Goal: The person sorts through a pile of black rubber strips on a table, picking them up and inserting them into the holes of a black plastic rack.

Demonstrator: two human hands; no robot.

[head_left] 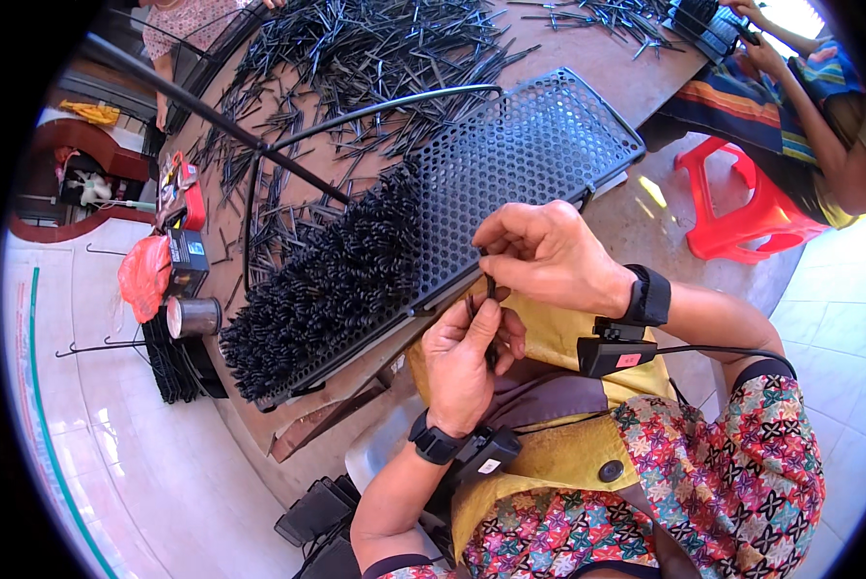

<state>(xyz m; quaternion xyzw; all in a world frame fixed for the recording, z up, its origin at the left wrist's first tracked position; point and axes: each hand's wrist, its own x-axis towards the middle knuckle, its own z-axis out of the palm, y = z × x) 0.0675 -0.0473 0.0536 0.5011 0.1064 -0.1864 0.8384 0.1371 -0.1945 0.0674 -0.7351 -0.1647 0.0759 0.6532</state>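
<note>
Over the near edge of a perforated black panel (520, 145), my two hands meet. My left hand (464, 359) is closed round thin black strips (492, 355), some of them tucked in its fingers. Finger and thumb of my right hand (554, 253) pinch the upper end of a black strip (491, 288) just above my left thumb. Dense black tufts (327, 280) of looped strips cover the panel's left part, and its right part shows bare holes. The panel lies slanted on the brown table.
Heaped loose black strips (356, 48) spread across the brown table (587, 43). A dark rod (211, 118) and curved bar (385, 104) cross above the panel. A tin can (194, 317) and red bag (145, 280) are at left. Another person's hands (763, 53) work near a red stool (742, 217).
</note>
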